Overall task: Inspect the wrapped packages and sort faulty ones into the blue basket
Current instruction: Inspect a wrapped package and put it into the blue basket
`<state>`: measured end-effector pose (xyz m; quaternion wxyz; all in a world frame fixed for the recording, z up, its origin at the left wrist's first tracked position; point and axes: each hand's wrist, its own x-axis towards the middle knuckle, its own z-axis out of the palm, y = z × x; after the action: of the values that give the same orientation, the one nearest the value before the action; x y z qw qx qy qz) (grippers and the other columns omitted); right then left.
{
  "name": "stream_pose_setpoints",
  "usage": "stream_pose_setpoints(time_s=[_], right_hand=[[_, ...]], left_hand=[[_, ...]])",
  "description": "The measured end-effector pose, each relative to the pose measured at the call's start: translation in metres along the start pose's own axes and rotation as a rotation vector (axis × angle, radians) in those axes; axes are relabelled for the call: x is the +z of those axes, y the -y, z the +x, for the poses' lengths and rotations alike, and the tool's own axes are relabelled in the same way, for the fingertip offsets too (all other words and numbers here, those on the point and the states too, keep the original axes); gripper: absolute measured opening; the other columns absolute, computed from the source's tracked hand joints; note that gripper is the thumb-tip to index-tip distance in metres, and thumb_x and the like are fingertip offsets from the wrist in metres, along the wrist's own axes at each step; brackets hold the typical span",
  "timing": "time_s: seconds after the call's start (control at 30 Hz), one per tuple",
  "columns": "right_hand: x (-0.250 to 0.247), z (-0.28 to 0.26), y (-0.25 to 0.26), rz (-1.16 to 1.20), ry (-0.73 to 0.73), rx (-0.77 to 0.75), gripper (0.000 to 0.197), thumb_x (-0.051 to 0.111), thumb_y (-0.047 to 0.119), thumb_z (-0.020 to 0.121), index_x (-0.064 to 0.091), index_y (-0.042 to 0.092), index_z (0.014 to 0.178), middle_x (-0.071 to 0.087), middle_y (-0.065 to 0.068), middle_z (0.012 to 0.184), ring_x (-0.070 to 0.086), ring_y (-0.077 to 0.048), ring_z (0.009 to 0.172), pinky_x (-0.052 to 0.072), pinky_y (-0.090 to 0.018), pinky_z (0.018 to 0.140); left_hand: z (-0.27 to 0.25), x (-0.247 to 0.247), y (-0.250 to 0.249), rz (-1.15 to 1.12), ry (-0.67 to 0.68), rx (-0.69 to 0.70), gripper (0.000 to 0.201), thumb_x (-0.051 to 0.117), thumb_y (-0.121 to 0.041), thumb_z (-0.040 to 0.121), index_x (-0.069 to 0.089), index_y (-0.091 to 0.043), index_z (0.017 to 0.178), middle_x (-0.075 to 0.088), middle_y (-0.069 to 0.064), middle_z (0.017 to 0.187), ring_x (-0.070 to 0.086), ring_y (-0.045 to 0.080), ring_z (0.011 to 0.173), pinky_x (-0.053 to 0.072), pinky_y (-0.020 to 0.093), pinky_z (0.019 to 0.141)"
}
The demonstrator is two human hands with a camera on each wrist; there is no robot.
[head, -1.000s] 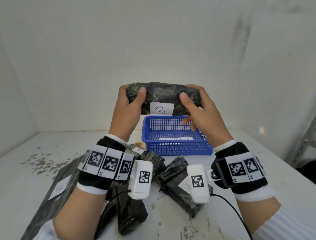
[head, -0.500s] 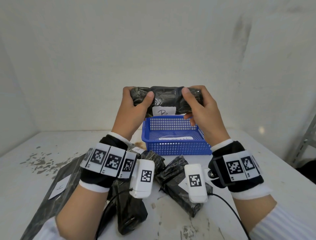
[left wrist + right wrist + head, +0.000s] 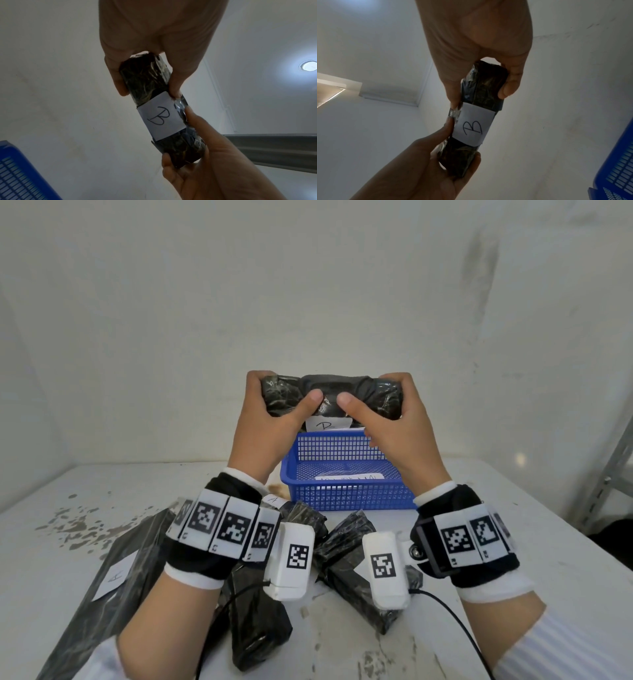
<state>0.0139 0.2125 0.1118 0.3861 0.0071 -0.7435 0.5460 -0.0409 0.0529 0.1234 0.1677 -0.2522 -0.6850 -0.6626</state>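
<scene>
A black wrapped package [image 3: 329,392] with a white label marked B [image 3: 162,117] is held level in the air above the far rim of the blue basket [image 3: 346,494]. My left hand [image 3: 274,419] grips its left end and my right hand [image 3: 387,419] grips its right end. Both thumbs press on the near face, almost touching at the middle. The wrist views show the package [image 3: 481,108] end to end, with fingers curled round each end. A white paper strip lies on the basket's floor.
Several more black wrapped packages [image 3: 356,570] lie on the white table in front of the basket, partly hidden by my wrists. A long flat black package with an A label [image 3: 113,577] lies at the left. A metal shelf post [image 3: 613,474] stands at the right.
The package has tipped so its B label turns down and away from me. Both thumbs have slid inward toward the package's middle, and the hands have dropped slightly toward the basket.
</scene>
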Motion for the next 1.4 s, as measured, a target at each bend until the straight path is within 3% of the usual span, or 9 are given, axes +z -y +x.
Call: stream_pose_setpoints(time_s=[0.23,0.33,0.43,0.53,0.63,0.83,0.97,1.1,1.4], right_hand=[[-0.002,-0.003,0.0,-0.022,0.058,-0.03,0.045,0.072,0.044,0.089,0.054,0.032,0.129,0.059,0.002,0.128,0.063,-0.017,0.109,0.061,-0.028,0.075],[-0.003,-0.001,0.0,0.088,0.047,-0.025,0.047,0.067,0.033,0.095,0.049,0.037,0.138,0.058,0.0,0.132,0.063,-0.017,0.102,0.054,-0.018,0.072],[-0.006,0.002,-0.002,0.142,0.026,-0.041,0.068,0.073,0.024,0.091,0.037,0.039,0.147,0.054,0.0,0.139,0.063,-0.014,0.114,0.056,-0.028,0.087],[-0.007,0.003,-0.001,0.171,0.017,0.016,0.064,0.069,0.03,0.094,0.038,0.034,0.15,0.048,0.002,0.146,0.059,-0.02,0.122,0.057,-0.026,0.082],[-0.006,0.004,-0.003,0.182,0.006,0.021,0.047,0.063,0.024,0.098,0.048,0.027,0.143,0.054,0.003,0.135,0.061,-0.017,0.115,0.057,-0.022,0.076],[-0.008,0.005,-0.004,0.233,0.022,0.019,0.029,0.056,0.019,0.102,0.059,0.025,0.131,0.061,0.003,0.125,0.065,-0.019,0.109,0.057,-0.025,0.067],[-0.01,0.004,0.001,0.223,0.03,-0.002,0.022,0.058,0.024,0.102,0.061,0.024,0.124,0.062,0.0,0.116,0.064,-0.02,0.085,0.047,-0.016,0.048],[-0.009,0.004,0.003,0.229,0.014,-0.011,0.015,0.06,0.023,0.1,0.061,0.018,0.115,0.061,-0.001,0.104,0.058,-0.015,0.074,0.043,-0.013,0.045],[-0.01,0.001,0.0,0.202,0.056,-0.021,0.039,0.073,0.017,0.091,0.057,0.018,0.126,0.064,-0.006,0.115,0.059,-0.007,0.075,0.049,-0.016,0.056]], left_hand=[[0.0,-0.004,0.003,0.018,-0.039,0.072,0.046,0.079,-0.023,0.079,0.044,-0.02,0.108,0.057,-0.016,0.092,0.057,-0.011,0.077,0.051,0.02,0.081],[0.0,-0.004,0.002,-0.076,0.037,-0.004,0.041,0.074,-0.02,0.084,0.042,-0.018,0.109,0.057,-0.01,0.1,0.062,0.004,0.089,0.055,0.029,0.084],[-0.001,-0.002,0.003,-0.204,0.053,-0.075,0.031,0.063,-0.023,0.092,0.041,-0.016,0.113,0.056,-0.004,0.108,0.064,0.015,0.098,0.058,0.035,0.084],[0.002,-0.002,0.008,-0.205,0.027,-0.079,0.048,0.064,-0.018,0.093,0.036,-0.021,0.131,0.053,-0.004,0.121,0.059,0.018,0.114,0.052,0.04,0.096],[0.004,-0.003,0.006,-0.195,0.043,-0.106,0.066,0.069,-0.027,0.086,0.037,-0.012,0.142,0.055,0.001,0.129,0.058,0.018,0.118,0.048,0.041,0.103],[0.007,-0.003,0.004,-0.211,0.011,-0.159,0.031,0.053,-0.023,0.099,0.043,-0.012,0.126,0.06,-0.002,0.109,0.065,0.013,0.098,0.055,0.035,0.09],[0.006,-0.004,0.006,-0.145,0.03,-0.14,0.023,0.053,-0.019,0.099,0.047,-0.014,0.121,0.06,-0.002,0.107,0.064,0.014,0.091,0.054,0.023,0.062],[0.005,-0.006,0.006,-0.125,0.045,-0.12,0.017,0.058,-0.022,0.097,0.052,-0.016,0.112,0.064,-0.002,0.103,0.064,0.017,0.093,0.052,0.026,0.067],[0.003,-0.004,0.002,-0.026,0.065,-0.108,0.06,0.079,-0.033,0.071,0.05,-0.018,0.12,0.061,0.007,0.12,0.064,0.02,0.101,0.055,0.04,0.088]])
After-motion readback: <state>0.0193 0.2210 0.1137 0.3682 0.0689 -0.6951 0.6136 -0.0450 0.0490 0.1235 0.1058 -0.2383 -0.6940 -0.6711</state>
